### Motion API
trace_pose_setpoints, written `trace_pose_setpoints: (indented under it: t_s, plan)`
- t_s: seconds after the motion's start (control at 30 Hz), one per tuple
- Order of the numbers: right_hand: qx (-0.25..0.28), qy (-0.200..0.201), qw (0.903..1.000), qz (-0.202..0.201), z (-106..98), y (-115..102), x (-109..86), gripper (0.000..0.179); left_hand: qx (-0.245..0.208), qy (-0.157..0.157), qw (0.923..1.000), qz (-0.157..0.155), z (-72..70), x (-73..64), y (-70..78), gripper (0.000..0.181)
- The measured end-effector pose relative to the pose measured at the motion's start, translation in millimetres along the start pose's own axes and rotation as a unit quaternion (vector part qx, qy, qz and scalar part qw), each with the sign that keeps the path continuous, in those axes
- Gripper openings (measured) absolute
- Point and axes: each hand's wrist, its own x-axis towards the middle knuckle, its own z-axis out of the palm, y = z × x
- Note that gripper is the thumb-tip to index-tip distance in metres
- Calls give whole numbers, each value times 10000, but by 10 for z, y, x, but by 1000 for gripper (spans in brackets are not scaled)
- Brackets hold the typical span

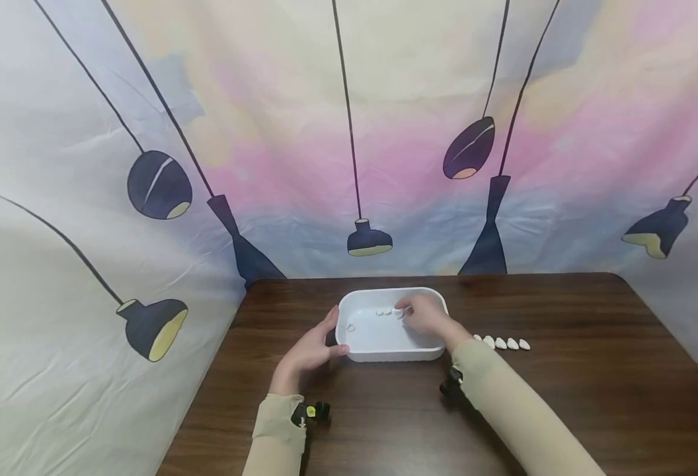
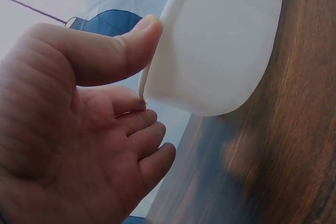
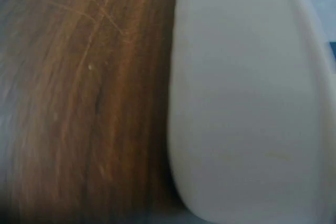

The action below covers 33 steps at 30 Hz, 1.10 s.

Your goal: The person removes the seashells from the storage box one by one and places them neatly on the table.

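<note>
A white rectangular tray point(image 1: 393, 357) sits on the wooden table. At its left end my left hand point(image 1: 313, 345) holds it, thumb on the rim near the front corner and fingers at the side. In the left wrist view, that thumb point(image 2: 139, 38) presses the rim while the other fingers curl loosely beside it. My right hand point(image 1: 425, 315) reaches into the tray from the right, fingertips pinching a small white piece low over the bottom. Close to those fingertips lie a few small pale pieces point(image 1: 379, 313) in a row. Another piece point(image 1: 351, 328) lies near the tray's left end.
On the table right of the tray, several white teardrop-shaped pieces point(image 1: 500, 344) form a row, partly hidden by the right forearm. Behind the table point(image 1: 587, 370) hangs a cloth printed with lamps point(image 1: 369, 239). The right wrist view shows only the tray's outer wall and table.
</note>
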Motion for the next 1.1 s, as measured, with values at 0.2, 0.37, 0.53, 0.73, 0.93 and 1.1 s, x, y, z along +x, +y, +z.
trace_pose_setpoints:
  t_s: [0.2, 0.37, 0.53, 0.73, 0.93, 1.1]
  plan:
    - [-321, 287, 9986, 299, 116, 61, 73, 27, -29, -25, 10000, -17, 13, -1, 21, 96]
    - [-518, 217, 9978, 353, 95, 27, 51, 21, -12, 38, 10000, 29, 15, 9, 25, 96]
    - [-509, 39, 9975, 498, 77, -66, -9, 20, 4, 55, 10000, 2, 6, -17, 22, 97]
    - [-286, 38, 9979, 585, 105, -82, -18, 23, -27, 119, 9999, 16, 6, -35, 14, 96]
    - [-255, 90, 9974, 672, 138, -73, -8, 21, 23, 90, 10000, 6, 11, -29, 13, 95]
    - [-211, 104, 9974, 682, 146, -68, -4, 18, 88, 69, 9999, -51, 6, -16, 27, 94]
